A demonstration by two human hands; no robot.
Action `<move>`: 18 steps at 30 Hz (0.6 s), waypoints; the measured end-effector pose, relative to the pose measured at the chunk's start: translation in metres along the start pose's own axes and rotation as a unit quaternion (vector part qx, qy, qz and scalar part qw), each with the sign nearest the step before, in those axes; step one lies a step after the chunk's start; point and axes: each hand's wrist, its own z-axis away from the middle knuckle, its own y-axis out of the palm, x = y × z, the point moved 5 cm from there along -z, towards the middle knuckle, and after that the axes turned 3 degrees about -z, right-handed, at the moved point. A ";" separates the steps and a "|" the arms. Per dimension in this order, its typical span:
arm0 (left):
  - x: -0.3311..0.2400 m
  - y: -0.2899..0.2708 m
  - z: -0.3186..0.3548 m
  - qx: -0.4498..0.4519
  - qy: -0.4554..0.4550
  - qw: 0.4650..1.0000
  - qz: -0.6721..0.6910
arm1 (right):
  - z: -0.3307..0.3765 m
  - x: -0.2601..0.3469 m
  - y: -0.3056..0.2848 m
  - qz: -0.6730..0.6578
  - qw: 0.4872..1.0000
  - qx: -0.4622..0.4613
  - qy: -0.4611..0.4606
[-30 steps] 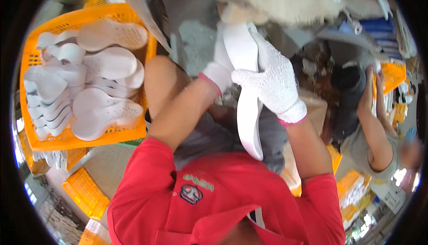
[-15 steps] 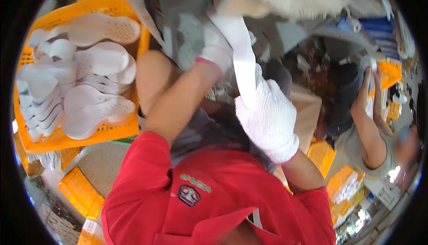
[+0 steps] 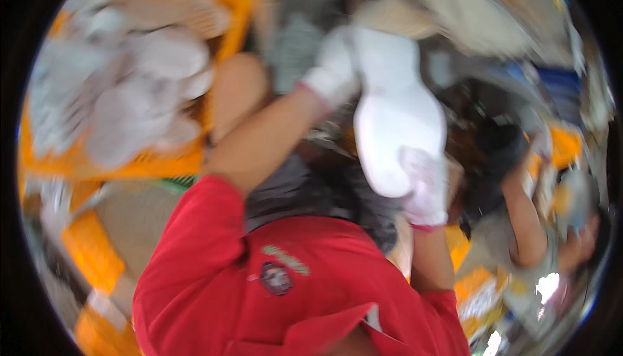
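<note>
A white shoe insole [image 3: 399,113] lies stretched between my two gloved hands, its broad flat face turned up. My left hand [image 3: 339,67], in a white knit glove with a pink cuff, grips the insole's far left edge, and its fingers are partly hidden. The near end is in my right hand [image 3: 426,190], gloved the same way, with fingers laid over the right edge. Right at the insole's far end is a pale, rounded, wheel-like part [image 3: 396,15]; whether they touch I cannot tell.
An orange crate [image 3: 224,74] heaped with white insoles [image 3: 165,54] stands at my left. More orange crates [image 3: 94,252] sit lower left. At the right another person [image 3: 529,226] sits by an orange crate [image 3: 564,147]. A large pale cover [image 3: 474,12] hangs along the far side.
The insole has turned from edge-on to flat face up and shifted right. My right hand has moved right and lower; my left has moved slightly right. The whole view has also shifted and blurred.
</note>
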 end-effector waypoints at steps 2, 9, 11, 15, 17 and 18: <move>-0.035 0.004 0.028 -0.054 0.016 0.988 -0.147 | 0.015 -0.009 -0.029 0.218 0.975 0.026 -0.035; -0.219 -0.042 0.181 -0.276 0.319 0.279 -0.863 | 0.076 -0.078 -0.159 0.625 0.769 -0.063 0.118; -0.255 -0.077 0.163 -0.327 0.224 0.060 -0.916 | 0.086 -0.099 -0.159 0.712 0.682 0.079 0.146; -0.271 -0.122 0.123 -0.145 0.007 0.049 -0.988 | 0.073 -0.072 -0.122 0.538 0.840 -0.035 -0.057; -0.268 -0.108 0.132 -0.135 0.125 0.016 -0.983 | 0.057 -0.065 -0.096 0.484 0.873 -0.053 0.019; -0.269 -0.103 0.141 -0.164 0.162 0.018 -0.973 | 0.049 -0.057 -0.081 0.434 0.898 -0.073 0.009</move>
